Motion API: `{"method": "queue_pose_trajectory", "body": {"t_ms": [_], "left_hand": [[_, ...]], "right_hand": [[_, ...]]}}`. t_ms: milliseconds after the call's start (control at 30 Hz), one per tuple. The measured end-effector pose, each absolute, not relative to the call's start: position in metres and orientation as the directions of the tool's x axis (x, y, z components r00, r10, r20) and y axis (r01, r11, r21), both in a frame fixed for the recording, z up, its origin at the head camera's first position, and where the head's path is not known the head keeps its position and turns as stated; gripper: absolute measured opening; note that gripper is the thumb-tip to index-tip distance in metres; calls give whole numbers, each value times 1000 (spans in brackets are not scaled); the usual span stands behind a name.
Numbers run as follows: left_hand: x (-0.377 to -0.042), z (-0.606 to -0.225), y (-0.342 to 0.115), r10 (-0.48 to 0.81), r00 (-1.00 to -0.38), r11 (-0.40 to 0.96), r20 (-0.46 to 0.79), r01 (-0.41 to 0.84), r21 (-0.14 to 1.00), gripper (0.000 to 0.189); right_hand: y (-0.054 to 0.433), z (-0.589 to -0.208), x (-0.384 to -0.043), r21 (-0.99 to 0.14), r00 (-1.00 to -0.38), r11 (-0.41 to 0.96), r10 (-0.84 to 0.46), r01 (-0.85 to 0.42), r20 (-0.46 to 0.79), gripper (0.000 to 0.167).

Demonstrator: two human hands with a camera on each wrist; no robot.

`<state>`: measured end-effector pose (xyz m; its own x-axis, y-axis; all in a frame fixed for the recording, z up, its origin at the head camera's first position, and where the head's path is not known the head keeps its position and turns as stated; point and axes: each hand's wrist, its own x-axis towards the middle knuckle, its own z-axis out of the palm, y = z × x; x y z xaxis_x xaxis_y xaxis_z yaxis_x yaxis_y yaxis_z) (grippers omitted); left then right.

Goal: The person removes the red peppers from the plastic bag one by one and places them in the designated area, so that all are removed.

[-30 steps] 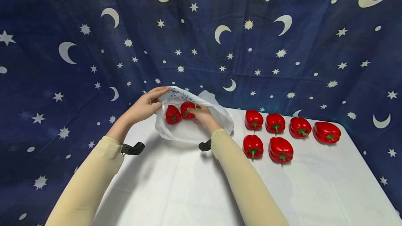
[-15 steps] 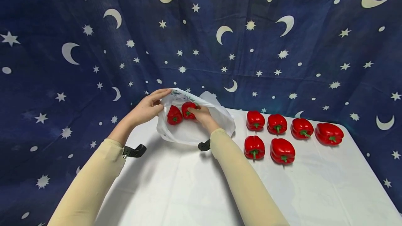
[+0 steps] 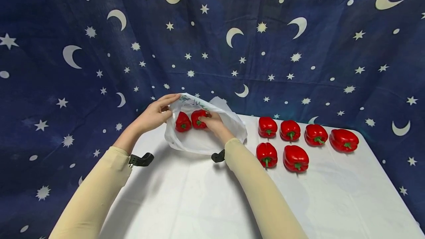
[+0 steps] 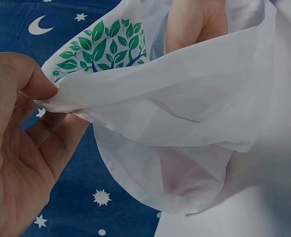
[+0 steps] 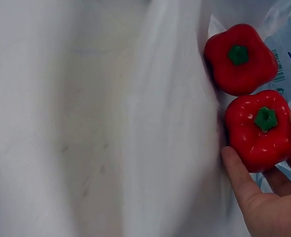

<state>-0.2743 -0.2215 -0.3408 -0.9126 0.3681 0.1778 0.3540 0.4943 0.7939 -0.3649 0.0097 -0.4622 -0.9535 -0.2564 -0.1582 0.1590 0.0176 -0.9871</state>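
Note:
A white plastic bag (image 3: 196,141) with a green leaf print lies on its side, its mouth toward me. My left hand (image 3: 152,115) pinches the bag's rim at the upper left between thumb and fingers, as the left wrist view also shows. Inside the mouth, my right hand (image 3: 214,121) holds a red bell pepper (image 5: 261,143) with a green stem, thumb and fingers around its sides. Right beside it in the bag sits another red bell pepper (image 5: 240,61). Through the bag's wall a reddish patch (image 4: 190,173) shows in the left wrist view.
Several red bell peppers stand in two rows on the white table (image 3: 332,194), right of the bag; the nearest include a front-row pepper (image 3: 266,155) and a back-row pepper (image 3: 267,127). A dark blue curtain (image 3: 212,40) with moons and stars hangs behind the table.
The held pepper has shifted slightly down inside the bag, toward the bag's opening. The left hand keeps its pinch on the rim, and the view shifts slightly.

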Motion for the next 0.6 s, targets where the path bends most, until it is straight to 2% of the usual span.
{"method": "queue_pose_trajectory", "body": {"t_ms": [167, 433, 600], "left_hand": [[-275, -341, -223, 366, -913, 511, 181, 359, 781, 64], [-272, -341, -224, 362, -914, 531, 181, 362, 766, 65], [-272, -343, -223, 370, -910, 534, 186, 372, 759, 64]], "right_hand": [[20, -460, -357, -986, -941, 49, -295, 157, -165, 63], [37, -452, -347, -964, -897, 189, -366, 188, -247, 70], [41, -448, -343, -959, -871, 208, -414, 193, -265, 73]]}}
